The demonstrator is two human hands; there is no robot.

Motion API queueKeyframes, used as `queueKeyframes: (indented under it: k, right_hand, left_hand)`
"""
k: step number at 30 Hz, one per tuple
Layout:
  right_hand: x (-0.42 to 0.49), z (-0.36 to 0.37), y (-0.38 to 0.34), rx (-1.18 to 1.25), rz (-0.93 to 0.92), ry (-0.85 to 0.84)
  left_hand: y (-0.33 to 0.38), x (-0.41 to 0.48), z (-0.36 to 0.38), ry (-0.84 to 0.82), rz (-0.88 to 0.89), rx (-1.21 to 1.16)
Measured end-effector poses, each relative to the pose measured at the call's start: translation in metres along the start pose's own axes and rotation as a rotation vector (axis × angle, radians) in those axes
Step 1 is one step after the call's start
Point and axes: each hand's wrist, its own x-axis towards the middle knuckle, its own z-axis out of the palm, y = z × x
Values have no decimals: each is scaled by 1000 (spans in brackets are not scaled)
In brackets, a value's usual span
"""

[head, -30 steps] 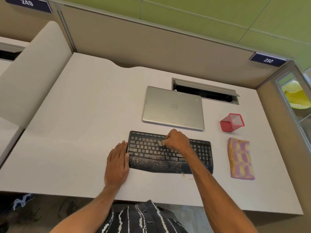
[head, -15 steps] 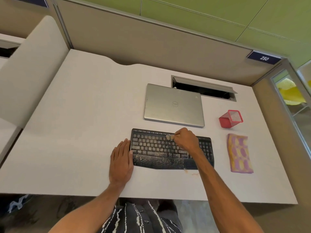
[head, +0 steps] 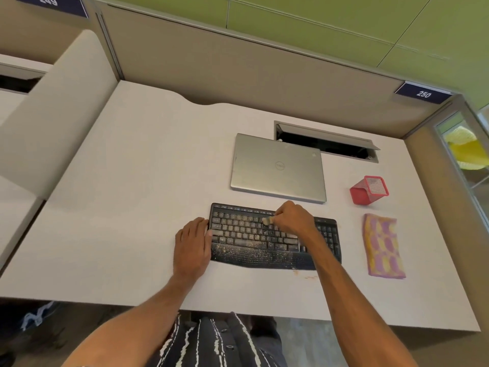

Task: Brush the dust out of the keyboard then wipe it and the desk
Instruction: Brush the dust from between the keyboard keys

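A black keyboard (head: 246, 234) lies on the white desk (head: 127, 207), its keys and wrist rest speckled with pale dust. My right hand (head: 293, 219) hovers over the upper middle keys and grips a small brush (head: 266, 221), whose pale bristle tip touches the keys. My left hand (head: 191, 246) lies flat on the desk with straight fingers, its fingertips against the keyboard's left edge. A pink and yellow checked cloth (head: 383, 246) lies to the right of the keyboard.
A shut silver laptop (head: 277, 168) sits just behind the keyboard. A red mesh pen cup (head: 369, 189) stands at the right, and an open cable slot (head: 325, 141) lies behind the laptop. Partition walls enclose the desk. Small orange crumbs (head: 304, 275) lie before the keyboard.
My right hand with the brush has shifted slightly right and back along the upper key rows. The left hand stays at the keyboard's left edge. The camera view shifted a little.
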Motion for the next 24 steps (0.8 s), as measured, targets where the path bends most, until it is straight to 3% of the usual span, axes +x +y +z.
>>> queueKeyframes:
  k: [6, 12, 18, 24]
  right_hand:
    - [-6, -5, 2, -272, -134, 74]
    - [-6, 16, -21, -218, -274, 80]
    - [-6, 2, -7, -245, -230, 134]
    - [-5, 17, -26, -177, -298, 50]
  left_hand:
    - [-25, -2, -1, -63, 117, 6]
    - [-27, -3, 0, -90, 121, -9]
    - [-29, -3, 3, -83, 118, -25]
    - [-29, -3, 2, -81, 127, -20]
